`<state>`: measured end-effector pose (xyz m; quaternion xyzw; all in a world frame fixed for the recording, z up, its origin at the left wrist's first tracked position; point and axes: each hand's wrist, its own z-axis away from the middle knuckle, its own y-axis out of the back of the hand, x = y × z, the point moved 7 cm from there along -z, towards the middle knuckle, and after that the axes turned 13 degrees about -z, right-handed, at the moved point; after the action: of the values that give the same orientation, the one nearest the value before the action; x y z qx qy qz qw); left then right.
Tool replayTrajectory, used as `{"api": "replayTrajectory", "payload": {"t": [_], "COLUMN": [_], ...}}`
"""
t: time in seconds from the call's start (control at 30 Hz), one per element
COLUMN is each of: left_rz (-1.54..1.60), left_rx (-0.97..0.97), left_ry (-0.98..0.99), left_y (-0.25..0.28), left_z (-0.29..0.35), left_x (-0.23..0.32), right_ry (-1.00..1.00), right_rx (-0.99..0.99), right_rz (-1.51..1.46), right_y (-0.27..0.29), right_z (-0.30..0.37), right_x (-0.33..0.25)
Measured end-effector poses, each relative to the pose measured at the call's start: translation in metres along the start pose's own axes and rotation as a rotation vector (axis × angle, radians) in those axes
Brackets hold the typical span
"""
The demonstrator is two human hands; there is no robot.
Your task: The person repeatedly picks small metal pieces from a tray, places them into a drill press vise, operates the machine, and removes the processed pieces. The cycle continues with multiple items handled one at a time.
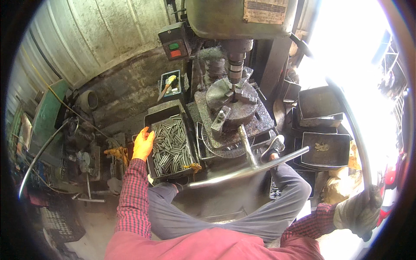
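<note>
And here's the tray (148, 165), a dark, open-topped rectangle with straight walls, sitting flat with its long sides running away from the person, left of centre. Inside it, a great jumble of metal pins (171, 149): short, straight, silvery-grey rods, lying every which way, piled on one another across most of the tray, with a bare patch of dark wall at the far left corner. Over on the right, there's the lever (356, 125), a long, smooth, gently curving metal bar, its upper stretch washed out by glare, slanting down to its lower end, gripped in the right hand (359, 213).
</note>
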<state>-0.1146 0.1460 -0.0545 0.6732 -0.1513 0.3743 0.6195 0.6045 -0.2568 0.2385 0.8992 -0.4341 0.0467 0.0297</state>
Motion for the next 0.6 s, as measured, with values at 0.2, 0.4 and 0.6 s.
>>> {"api": "replayTrajectory", "payload": {"t": [0.2,0.4,0.6], "left_rz": [-0.006,-0.025,-0.007], "left_rx": [-0.020,-0.002,-0.012], "left_ry": [0.000,0.008,-0.010], "left_y": [0.003,0.006,0.006], "left_z": [0.000,0.001,0.001], "left_x": [0.000,-0.002,-0.001], "right_ry": [0.146,-0.090,-0.192], "right_rx": [0.093,-0.175,-0.182], "right_rz": [-0.064,0.031,-0.217], "right_y": [0.020,0.016,-0.003], "right_z": [-0.037,-0.039,-0.033], "right_x": [-0.043,-0.041,-0.021]}}
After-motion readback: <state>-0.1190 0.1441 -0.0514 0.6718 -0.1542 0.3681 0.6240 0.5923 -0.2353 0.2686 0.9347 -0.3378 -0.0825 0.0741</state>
